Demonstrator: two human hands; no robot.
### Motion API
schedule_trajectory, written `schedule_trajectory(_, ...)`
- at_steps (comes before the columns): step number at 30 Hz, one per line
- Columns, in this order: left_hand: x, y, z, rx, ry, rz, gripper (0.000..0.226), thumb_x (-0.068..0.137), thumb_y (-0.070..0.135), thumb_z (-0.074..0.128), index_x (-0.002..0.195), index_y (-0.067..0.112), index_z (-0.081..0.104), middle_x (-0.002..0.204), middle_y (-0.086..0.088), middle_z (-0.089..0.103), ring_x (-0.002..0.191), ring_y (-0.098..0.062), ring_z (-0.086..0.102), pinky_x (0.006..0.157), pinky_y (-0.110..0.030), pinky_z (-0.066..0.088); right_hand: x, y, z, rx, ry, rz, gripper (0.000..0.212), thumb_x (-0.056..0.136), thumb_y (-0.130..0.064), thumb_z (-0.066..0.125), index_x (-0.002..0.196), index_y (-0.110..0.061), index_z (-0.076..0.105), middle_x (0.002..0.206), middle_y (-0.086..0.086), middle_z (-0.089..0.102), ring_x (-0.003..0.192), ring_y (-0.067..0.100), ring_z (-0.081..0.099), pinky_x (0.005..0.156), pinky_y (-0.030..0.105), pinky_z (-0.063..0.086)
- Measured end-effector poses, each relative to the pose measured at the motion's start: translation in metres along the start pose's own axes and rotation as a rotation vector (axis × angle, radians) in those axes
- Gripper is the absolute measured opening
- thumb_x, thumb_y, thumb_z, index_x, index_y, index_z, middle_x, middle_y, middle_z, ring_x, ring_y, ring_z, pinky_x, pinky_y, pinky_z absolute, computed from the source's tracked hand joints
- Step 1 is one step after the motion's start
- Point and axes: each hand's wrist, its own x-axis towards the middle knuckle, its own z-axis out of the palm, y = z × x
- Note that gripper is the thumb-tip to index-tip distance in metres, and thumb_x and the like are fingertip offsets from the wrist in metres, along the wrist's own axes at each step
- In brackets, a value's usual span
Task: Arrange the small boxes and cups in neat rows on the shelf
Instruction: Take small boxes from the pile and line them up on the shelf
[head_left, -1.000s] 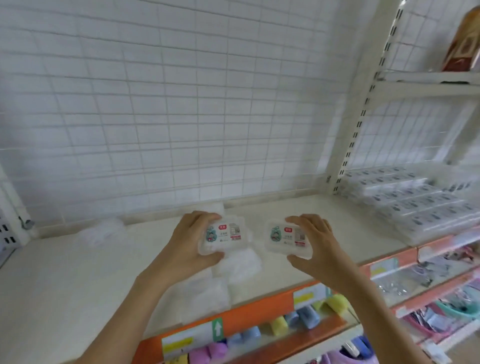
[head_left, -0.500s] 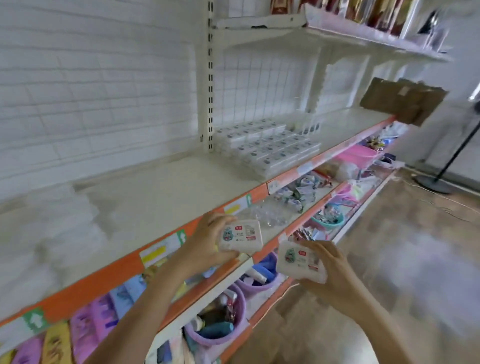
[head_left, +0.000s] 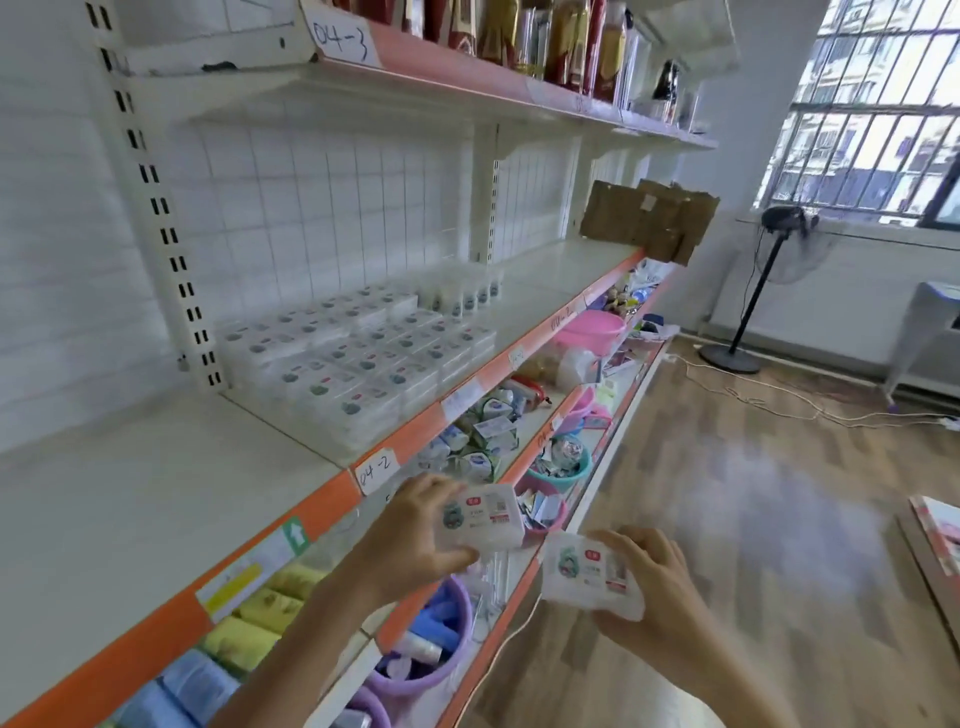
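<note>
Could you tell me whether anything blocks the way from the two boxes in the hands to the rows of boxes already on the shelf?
Nothing visible does. The left hand holds one box, the right hand another box, both out in front of the shelf's orange edge. The shelf surface beside the stacked rows lies open.

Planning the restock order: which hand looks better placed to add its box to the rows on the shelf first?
Probably the left hand: its box is held close to the shelf edge, nearer the stacked rows. The right hand holds its box lower, out over the floor.

boxes (head_left: 480, 519): glossy clear plastic | shelf (head_left: 156, 499): matt white | floor (head_left: 753, 519): wood
</note>
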Motion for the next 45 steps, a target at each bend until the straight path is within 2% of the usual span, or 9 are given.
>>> schedule_trajectory(4, 0.083, -0.020, -0.025, 0.016, 0.086, 0.000, 0.074, 0.073, 0.034, 0.075, 0.136, 0.019, 0.040, 0.125, 0.007, 0.041, 0.114, -0.003, 0.035, 0.090, -0.006, 0.026, 0.087, 0.020, -0.021, 0.011, 0.029, -0.050, 0.073, 0.073, -0.028, 0.071, 0.136, -0.036, 0.035, 0.116, -0.020, 0.026, 0.122, 0.005, 0.022, 0.103, 0.022, 0.035)
schedule_trajectory(11, 0.204, -0.062, -0.078, 0.137, 0.208, -0.146, 0.083, 0.069, 0.052, 0.067, 0.136, 0.013, 0.040, 0.136, -0.003, 0.041, 0.125, -0.016, 0.037, 0.096, -0.019, 0.025, 0.243, 0.027, -0.048, -0.012, 0.052, -0.246, 0.075, 0.080, -0.034, 0.069, 0.141, -0.036, 0.026, 0.127, -0.014, 0.029, 0.116, 0.001, 0.025, 0.106, 0.024, 0.027)
schedule_trajectory(16, 0.244, -0.104, -0.094, 0.197, 0.233, -0.320, 0.073, 0.079, 0.040, 0.068, 0.140, 0.014, 0.036, 0.141, -0.002, 0.037, 0.129, -0.016, 0.034, 0.103, -0.025, 0.026, 0.341, 0.027, -0.044, -0.045, -0.003, -0.383, 0.074, 0.083, -0.036, 0.064, 0.144, -0.031, 0.023, 0.138, -0.005, 0.032, 0.117, 0.007, 0.033, 0.100, 0.018, 0.028)
schedule_trajectory(20, 0.261, -0.129, -0.099, 0.221, 0.268, -0.463, 0.074, 0.081, 0.041, 0.065, 0.141, 0.016, 0.031, 0.144, -0.001, 0.033, 0.131, -0.016, 0.032, 0.106, -0.028, 0.026, 0.429, 0.017, -0.034, -0.022, -0.104, -0.493, 0.074, 0.086, -0.034, 0.062, 0.146, -0.027, 0.020, 0.144, -0.001, 0.028, 0.130, 0.016, 0.027, 0.106, 0.027, 0.025)
schedule_trajectory(26, 0.273, -0.142, -0.095, 0.243, 0.312, -0.646, 0.073, 0.081, 0.039, 0.066, 0.142, 0.022, 0.030, 0.145, 0.005, 0.033, 0.133, -0.010, 0.029, 0.108, -0.025, 0.024, 0.538, 0.000, 0.004, 0.046, -0.321, -0.692, 0.066, 0.086, -0.029, 0.063, 0.142, -0.024, 0.029, 0.143, -0.002, 0.033, 0.130, 0.018, 0.033, 0.103, 0.030, 0.032)
schedule_trajectory(30, 0.270, -0.139, -0.084, 0.300, 0.298, -0.755, 0.072, 0.082, 0.045, 0.061, 0.143, 0.024, 0.029, 0.148, 0.008, 0.029, 0.134, -0.008, 0.027, 0.110, -0.024, 0.021, 0.571, -0.004, 0.033, 0.061, -0.441, -0.810, 0.057, 0.085, -0.030, 0.063, 0.135, -0.025, 0.036, 0.136, -0.007, 0.039, 0.123, 0.012, 0.038, 0.095, 0.021, 0.031)
schedule_trajectory(37, 0.282, -0.130, -0.066, 0.342, 0.430, -0.838, 0.068, 0.081, 0.038, 0.064, 0.141, 0.021, 0.035, 0.146, 0.007, 0.027, 0.132, -0.007, 0.025, 0.107, -0.016, 0.017, 0.597, 0.004, 0.054, 0.149, -0.515, -0.983, 0.048, 0.086, -0.031, 0.062, 0.129, -0.023, 0.041, 0.136, -0.006, 0.040, 0.127, 0.011, 0.030, 0.096, 0.018, 0.027)
schedule_trajectory(41, 0.281, -0.126, -0.060, 0.352, 0.445, -0.882, 0.062, 0.082, 0.036, 0.064, 0.138, 0.025, 0.039, 0.132, 0.009, 0.030, 0.124, -0.007, 0.027, 0.107, -0.021, 0.023, 0.599, 0.004, 0.061, 0.158, -0.500, -1.038, 0.048, 0.088, -0.031, 0.060, 0.132, -0.024, 0.041, 0.144, -0.005, 0.030, 0.133, 0.015, 0.026, 0.102, 0.024, 0.026)
schedule_trajectory(45, 0.285, -0.126, -0.058, 0.325, 0.501, -0.898, 0.056, 0.082, 0.035, 0.065, 0.133, 0.025, 0.045, 0.123, 0.015, 0.038, 0.118, -0.005, 0.037, 0.105, -0.025, 0.031, 0.598, 0.009, 0.067, 0.225, -0.485, -1.015, 0.048, 0.087, -0.035, 0.060, 0.131, -0.026, 0.044, 0.139, -0.002, 0.029, 0.129, 0.013, 0.031, 0.101, 0.020, 0.026)
